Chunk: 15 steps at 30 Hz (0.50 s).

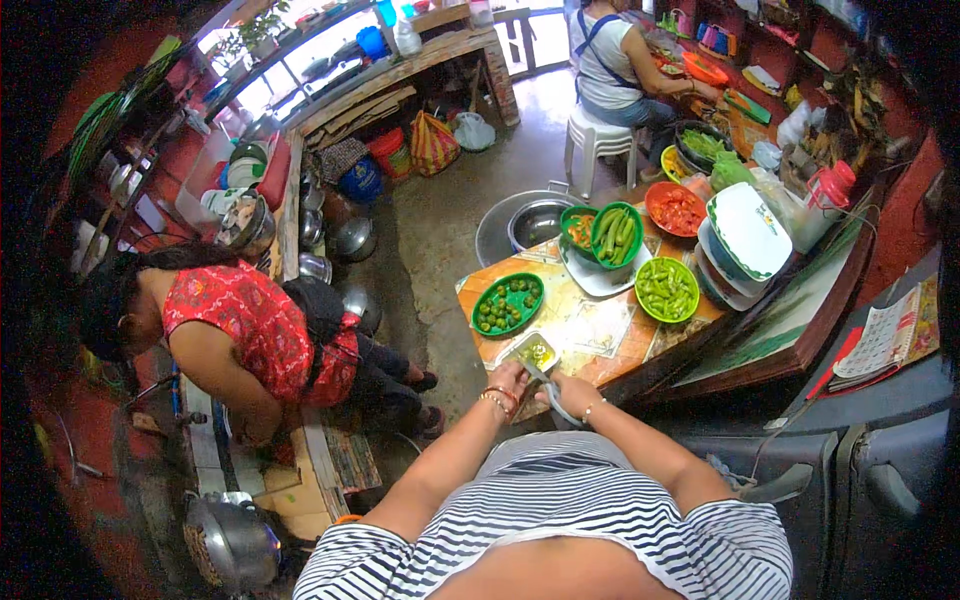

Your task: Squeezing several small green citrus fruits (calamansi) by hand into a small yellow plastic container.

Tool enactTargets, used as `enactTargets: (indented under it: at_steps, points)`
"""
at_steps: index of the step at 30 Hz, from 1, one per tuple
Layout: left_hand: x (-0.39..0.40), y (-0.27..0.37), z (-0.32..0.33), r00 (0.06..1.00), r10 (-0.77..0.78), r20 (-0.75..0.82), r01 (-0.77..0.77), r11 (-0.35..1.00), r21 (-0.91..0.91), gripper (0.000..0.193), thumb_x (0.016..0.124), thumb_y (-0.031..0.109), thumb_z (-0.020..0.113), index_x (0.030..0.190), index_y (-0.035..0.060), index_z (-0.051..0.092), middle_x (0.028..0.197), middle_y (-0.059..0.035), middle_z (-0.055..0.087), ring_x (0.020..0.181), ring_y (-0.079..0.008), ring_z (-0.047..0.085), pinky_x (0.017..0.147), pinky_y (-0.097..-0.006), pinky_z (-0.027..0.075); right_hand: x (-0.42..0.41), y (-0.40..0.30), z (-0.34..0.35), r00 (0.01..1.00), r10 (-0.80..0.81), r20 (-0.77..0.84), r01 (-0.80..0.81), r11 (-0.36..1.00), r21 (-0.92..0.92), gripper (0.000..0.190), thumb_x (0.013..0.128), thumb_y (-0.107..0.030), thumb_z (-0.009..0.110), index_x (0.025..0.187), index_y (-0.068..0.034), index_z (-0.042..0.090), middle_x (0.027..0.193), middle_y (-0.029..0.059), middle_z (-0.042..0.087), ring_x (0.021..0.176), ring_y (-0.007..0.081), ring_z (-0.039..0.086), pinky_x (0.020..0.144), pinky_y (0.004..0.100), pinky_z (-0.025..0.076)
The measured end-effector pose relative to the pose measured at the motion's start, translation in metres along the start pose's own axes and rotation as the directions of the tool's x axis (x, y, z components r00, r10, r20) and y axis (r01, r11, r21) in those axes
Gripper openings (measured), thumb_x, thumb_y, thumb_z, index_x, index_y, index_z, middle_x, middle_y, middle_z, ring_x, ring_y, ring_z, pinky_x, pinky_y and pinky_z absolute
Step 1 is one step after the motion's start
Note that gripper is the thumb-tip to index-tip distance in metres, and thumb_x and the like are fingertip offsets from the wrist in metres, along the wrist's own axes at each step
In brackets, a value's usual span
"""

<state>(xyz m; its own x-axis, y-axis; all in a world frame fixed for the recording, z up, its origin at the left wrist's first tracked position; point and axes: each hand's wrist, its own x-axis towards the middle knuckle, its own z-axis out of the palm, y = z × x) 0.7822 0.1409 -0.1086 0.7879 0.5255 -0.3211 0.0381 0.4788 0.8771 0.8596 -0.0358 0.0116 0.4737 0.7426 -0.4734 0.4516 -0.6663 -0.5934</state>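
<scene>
My right hand (pixel 574 395) is closed on a grey-handled cutting tool (pixel 557 405), which looks like scissors. Its blade points up and left over a small white dish (pixel 553 342) at the table's near edge. Small green and pale pieces (pixel 537 353) lie in the dish. Beside the blade, at the dish's near left side, is my left hand (pixel 510 377) with its fingers bent together; whether they pinch something is too small to tell. Just beyond, a green oval tray (pixel 495 329) holds small round green vegetables. A lime-green bowl of green peppers (pixel 667 289) stands farther right.
The tiled table (pixel 600 330) also bears a green basket of long green vegetables (pixel 616 235), an orange bowl of chopped red pieces (pixel 675 208) and stacked plates (pixel 748 232). One person (pixel 240 322) bends over a counter at left; another (pixel 611 56) sits on a white stool (pixel 600 142).
</scene>
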Motion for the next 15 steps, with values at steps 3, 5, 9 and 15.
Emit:
enactTargets:
  at_steps: [3,5,9,15]
  points:
    - [-0.013,0.030,0.034,0.941,-0.338,-0.020,0.316,0.897,-0.310,0.002,0.080,0.000,0.055,0.079,0.0018,0.053,0.073,-0.0067,0.055,0.060,-0.0158,0.052,0.053,-0.0270,0.046,-0.003,0.007,0.011,0.995,0.066,-0.073,-0.057,0.991,0.118,0.059,0.076,-0.063,0.053,0.100,-0.009,0.056,0.094,0.0215,0.062,0.090,0.0376,0.059,0.079,0.0431,0.045]
    - [-0.015,0.033,0.026,0.935,-0.355,0.026,0.350,0.903,-0.248,0.008,0.080,0.001,0.053,0.072,0.0024,0.052,0.068,-0.0069,0.053,0.058,-0.0156,0.051,0.052,-0.0267,0.044,0.001,0.011,0.026,0.981,0.003,-0.192,0.027,0.988,0.152,0.052,0.076,-0.055,0.060,0.100,-0.008,0.059,0.086,0.0205,0.064,0.082,0.0352,0.062,0.074,0.0414,0.047]
    - [-0.019,0.053,0.022,0.912,-0.410,0.022,0.410,0.908,-0.080,0.010,0.081,0.007,0.053,0.072,0.0020,0.052,0.064,-0.0057,0.052,0.057,-0.0132,0.050,0.049,-0.0243,0.042,-0.003,0.001,0.028,0.980,0.050,-0.191,0.001,0.966,0.257,0.048,0.077,-0.051,0.062,0.094,-0.006,0.062,0.084,0.0205,0.064,0.081,0.0336,0.063,0.074,0.0403,0.047]
    - [-0.017,0.049,0.003,0.957,-0.269,0.108,0.241,0.945,0.221,0.011,0.081,0.007,0.054,0.071,0.0025,0.052,0.065,-0.0044,0.052,0.055,-0.0120,0.051,0.046,-0.0208,0.041,0.008,-0.002,0.047,0.987,0.094,-0.128,-0.073,0.984,0.164,0.055,0.078,-0.056,0.057,0.101,-0.006,0.060,0.092,0.0213,0.063,0.088,0.0354,0.061,0.088,0.0403,0.042]
